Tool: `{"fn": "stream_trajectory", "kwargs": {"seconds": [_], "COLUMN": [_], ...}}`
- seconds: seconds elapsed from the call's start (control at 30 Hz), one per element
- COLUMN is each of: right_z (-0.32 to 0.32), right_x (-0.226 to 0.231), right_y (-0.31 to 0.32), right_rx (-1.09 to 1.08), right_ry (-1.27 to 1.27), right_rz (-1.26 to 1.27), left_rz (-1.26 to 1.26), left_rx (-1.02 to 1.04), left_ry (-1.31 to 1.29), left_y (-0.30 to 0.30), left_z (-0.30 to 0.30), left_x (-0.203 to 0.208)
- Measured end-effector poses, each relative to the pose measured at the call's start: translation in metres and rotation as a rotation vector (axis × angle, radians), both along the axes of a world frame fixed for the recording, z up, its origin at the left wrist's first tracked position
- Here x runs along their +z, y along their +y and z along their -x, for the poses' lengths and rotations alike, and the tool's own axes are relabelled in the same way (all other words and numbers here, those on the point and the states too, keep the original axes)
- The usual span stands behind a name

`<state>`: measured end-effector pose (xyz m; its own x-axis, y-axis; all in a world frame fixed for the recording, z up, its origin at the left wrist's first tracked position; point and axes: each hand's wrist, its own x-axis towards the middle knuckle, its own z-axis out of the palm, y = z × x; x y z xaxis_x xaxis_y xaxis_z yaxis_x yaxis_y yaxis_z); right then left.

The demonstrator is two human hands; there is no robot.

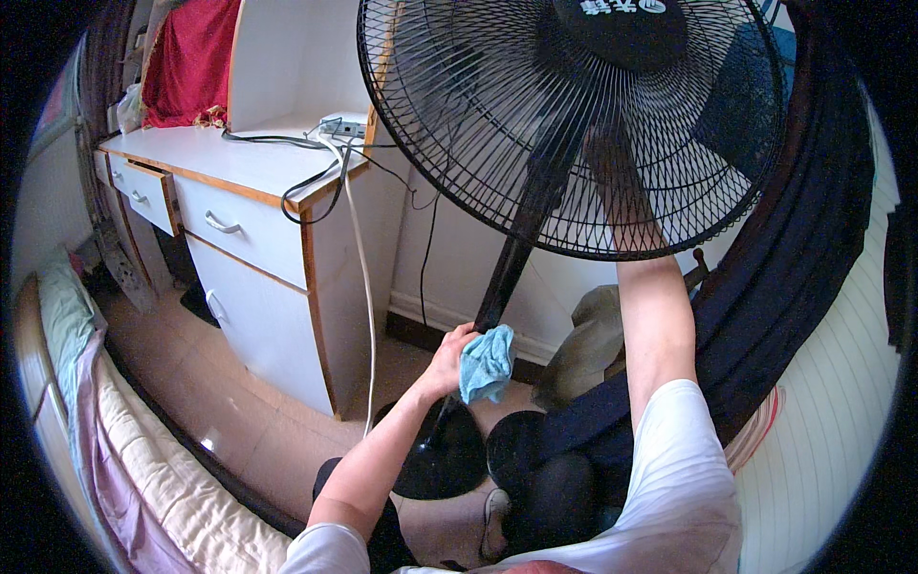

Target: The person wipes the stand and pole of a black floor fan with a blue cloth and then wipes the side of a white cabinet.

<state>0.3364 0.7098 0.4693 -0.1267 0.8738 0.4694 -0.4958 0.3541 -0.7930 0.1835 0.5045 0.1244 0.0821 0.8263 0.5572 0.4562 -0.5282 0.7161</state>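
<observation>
A left hand point(448, 364) curls closed on a blue cloth point(488, 365) against a black fan's point(626, 38) pole point(499, 285), near the desk's point(225, 165) front right corner, while the right hand point(612, 158), its grip unclear behind the cage point(564, 115), seemingly steadies the fan.

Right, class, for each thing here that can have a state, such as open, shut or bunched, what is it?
Crumpled light-blue cloth: bunched in the left hand, at the fan's pole
Black floor-standing fan: standing, wire grille on; right hand behind grille
Wide white wood-edged drawer: shut
Smaller white drawer left of it: pulled out
White cupboard door: shut
Long white cable: hanging from desktop
</observation>
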Motion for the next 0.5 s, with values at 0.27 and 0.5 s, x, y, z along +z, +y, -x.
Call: {"fn": "stream_trajectory", "kwargs": {"seconds": [0.27, 0.5], "right_z": [-0.016, -0.043], "right_x": [-0.01, -0.043], "right_y": [-0.012, -0.037], "right_rx": [-0.042, -0.071], "right_ry": [-0.064, -0.159], "right_rz": [-0.037, -0.098], "left_rz": [-0.051, -0.141], "left_rx": [-0.027, -0.041], "left_ry": [-0.071, -0.073], "left_y": [-0.004, -0.006], "left_z": [-0.006, -0.006], "left_x": [0.002, 0.005]}}
